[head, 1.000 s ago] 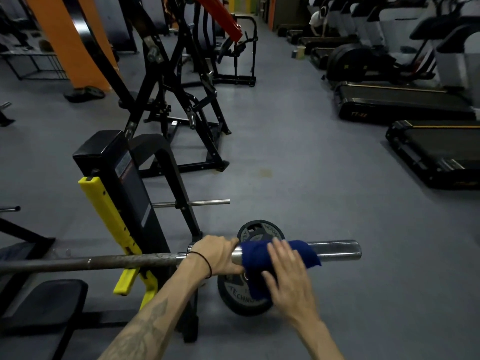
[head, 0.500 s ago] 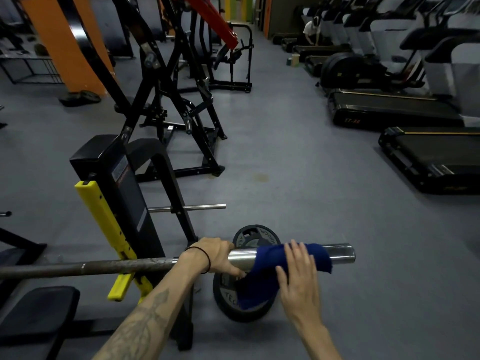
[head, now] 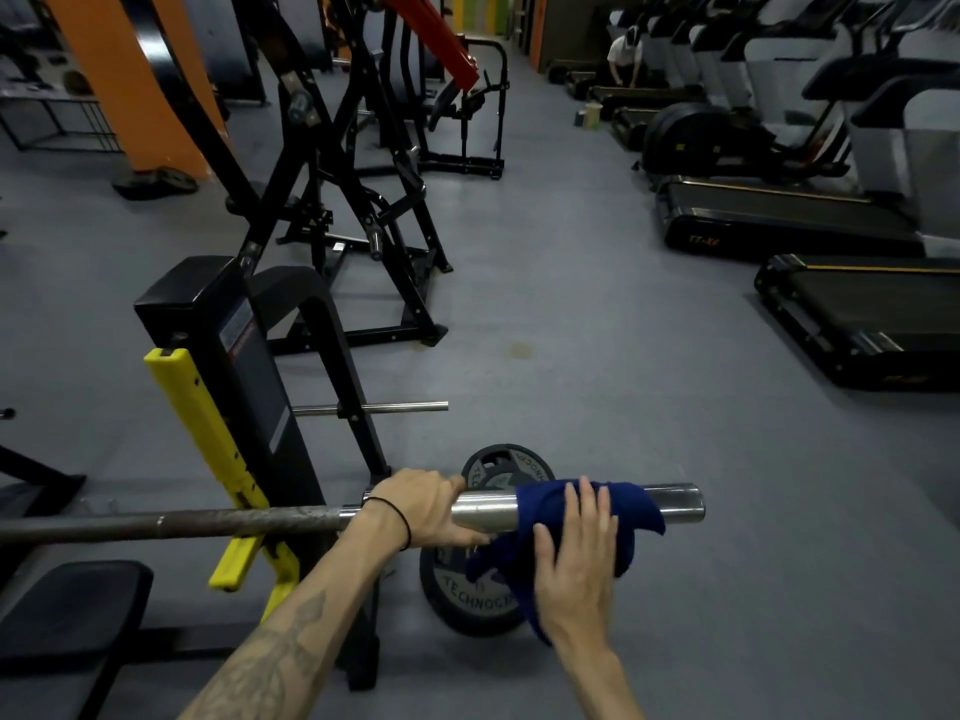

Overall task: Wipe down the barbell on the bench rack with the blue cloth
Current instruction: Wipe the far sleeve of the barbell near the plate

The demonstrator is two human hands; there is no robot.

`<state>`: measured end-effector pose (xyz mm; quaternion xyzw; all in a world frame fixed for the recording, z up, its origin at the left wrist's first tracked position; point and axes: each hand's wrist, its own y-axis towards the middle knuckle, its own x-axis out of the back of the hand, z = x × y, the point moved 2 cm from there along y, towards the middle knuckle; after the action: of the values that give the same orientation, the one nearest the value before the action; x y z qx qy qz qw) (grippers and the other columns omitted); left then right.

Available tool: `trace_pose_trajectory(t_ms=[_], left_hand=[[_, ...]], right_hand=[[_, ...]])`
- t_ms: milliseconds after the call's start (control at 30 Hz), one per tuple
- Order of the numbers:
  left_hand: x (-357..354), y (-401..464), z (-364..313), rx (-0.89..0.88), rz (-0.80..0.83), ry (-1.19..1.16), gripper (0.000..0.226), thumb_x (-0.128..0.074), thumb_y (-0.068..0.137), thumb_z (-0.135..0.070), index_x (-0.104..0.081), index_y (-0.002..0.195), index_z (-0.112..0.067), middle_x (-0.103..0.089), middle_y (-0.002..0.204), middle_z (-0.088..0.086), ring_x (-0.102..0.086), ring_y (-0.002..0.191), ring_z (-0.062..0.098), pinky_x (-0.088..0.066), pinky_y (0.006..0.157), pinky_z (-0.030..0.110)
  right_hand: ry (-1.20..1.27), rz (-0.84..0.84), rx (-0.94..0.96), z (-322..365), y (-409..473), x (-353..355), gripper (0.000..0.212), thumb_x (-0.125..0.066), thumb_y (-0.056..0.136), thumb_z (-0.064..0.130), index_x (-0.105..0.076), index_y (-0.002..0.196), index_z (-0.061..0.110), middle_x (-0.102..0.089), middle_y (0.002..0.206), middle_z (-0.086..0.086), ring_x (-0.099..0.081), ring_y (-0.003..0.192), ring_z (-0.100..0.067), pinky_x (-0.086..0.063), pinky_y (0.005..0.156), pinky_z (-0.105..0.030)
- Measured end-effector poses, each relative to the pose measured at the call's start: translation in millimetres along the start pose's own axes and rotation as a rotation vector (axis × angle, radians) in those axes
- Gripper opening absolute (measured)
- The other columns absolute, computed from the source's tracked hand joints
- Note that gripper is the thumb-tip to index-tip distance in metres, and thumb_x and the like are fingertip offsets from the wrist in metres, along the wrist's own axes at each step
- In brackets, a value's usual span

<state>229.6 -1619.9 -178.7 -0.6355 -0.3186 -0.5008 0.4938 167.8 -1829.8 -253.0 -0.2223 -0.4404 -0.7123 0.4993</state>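
head view, left to right: a black padded bench [head: 67, 605] sits at the lower left edge, and the barbell [head: 249, 522] runs almost level across the lower part of the picture, its long axis left to right, the dark shaft leaving the left edge and the chrome sleeve pointing right with its free end near the middle right. the shaft lies across the yellow hook [head: 208, 439] of the black bench rack [head: 249, 366] (a chrome peg sticks out of the rack's rear leg). the left hand [head: 426, 511], a black band on its wrist, has its grip curled round the bar at the inner end of the sleeve. just right of it the blue cloth [head: 550, 517] is draped over the sleeve, its loose end hanging below the bar. the right hand [head: 576, 558] lies on the cloth with fingers straight and slightly spread, pressing it against the sleeve. below and behind the sleeve a black weight plate [head: 467, 595] stands on the grey floor [head: 623, 418]. treadmills [head: 857, 314] line the right side.
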Motion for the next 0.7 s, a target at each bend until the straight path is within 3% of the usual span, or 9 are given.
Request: trace_pose_trajectory(t_ms=[67,167,233,400,533,600,700], left_hand=[[-1.4,0.2,-1.2,-0.002,-0.014,0.012,0.081,-0.048,0.078,-0.087,-0.053,0.116,-0.015,-0.068,0.098,0.007,-0.062,0.083,0.026,-0.042,0.067,0.033],[-6.7,2.3,0.7,-0.027,-0.057,0.028,0.081,-0.045,0.078,-0.087,-0.053,0.119,-0.018,-0.071,0.098,0.003,-0.067,0.085,0.024,-0.048,0.070,0.033],[-10.1,2.7,2.8,-0.062,-0.127,0.048,0.085,-0.038,0.075,-0.092,-0.054,0.121,-0.022,-0.071,0.101,-0.001,-0.068,0.084,0.020,-0.053,0.074,0.033],[-26.6,-8.8,1.0,-0.079,-0.377,0.061,0.069,-0.037,0.083,-0.084,-0.054,0.111,-0.023,-0.059,0.108,-0.004,-0.061,0.093,0.018,-0.050,0.073,0.034],[-46.6,-15.5,-6.9,-0.081,-0.614,0.118,0.061,-0.032,0.089,-0.075,-0.057,0.105,-0.022,-0.056,0.096,-0.003,-0.057,0.080,0.016,-0.049,0.067,0.032],[-51.5,-18.2,-9.0,-0.075,-0.671,0.130,0.058,-0.033,0.091,-0.069,-0.056,0.110,-0.020,-0.057,0.095,-0.003,-0.056,0.077,0.014,-0.051,0.065,0.030],[-50.6,-19.5,-6.9,-0.087,-0.681,0.099,0.057,-0.035,0.091,-0.068,-0.054,0.118,-0.020,-0.059,0.099,-0.004,-0.057,0.079,0.012,-0.053,0.068,0.029]], right_hand=[[0.055,0.039,0.016,34.2,-11.0,-15.8,0.073,-0.025,0.108,0.057,-0.028,0.162,0.008,-0.019,0.172,-0.006,-0.007,0.160,-0.026,-0.008,0.127,-0.052],[-0.052,0.172,0.335,44.5,-23.7,-23.7,0.070,-0.031,0.108,0.054,-0.023,0.164,0.012,-0.016,0.173,-0.003,-0.012,0.160,-0.024,-0.009,0.128,-0.045],[-0.118,0.169,0.437,19.1,-11.2,-14.3,0.066,-0.038,0.107,0.048,-0.030,0.162,0.012,-0.021,0.172,-0.003,-0.018,0.159,-0.023,-0.013,0.128,-0.042],[-0.119,0.096,0.163,-30.0,12.3,13.0,0.064,-0.026,0.109,0.050,-0.035,0.160,0.011,-0.026,0.169,-0.002,-0.017,0.159,-0.022,-0.013,0.128,-0.044],[-0.007,0.047,-0.032,17.3,0.5,-8.3,0.075,-0.023,0.108,0.059,-0.025,0.162,0.006,-0.018,0.172,-0.009,-0.003,0.161,-0.024,-0.002,0.129,-0.047],[-0.050,0.118,0.138,39.2,-14.1,-19.2,0.076,-0.025,0.108,0.060,-0.019,0.164,0.008,-0.014,0.173,-0.008,-0.005,0.160,-0.026,0.001,0.129,-0.044],[-0.165,0.206,0.418,15.4,-9.1,-11.3,0.071,-0.032,0.108,0.053,-0.017,0.165,0.015,-0.011,0.174,-0.001,-0.011,0.160,-0.022,-0.008,0.128,-0.043]])
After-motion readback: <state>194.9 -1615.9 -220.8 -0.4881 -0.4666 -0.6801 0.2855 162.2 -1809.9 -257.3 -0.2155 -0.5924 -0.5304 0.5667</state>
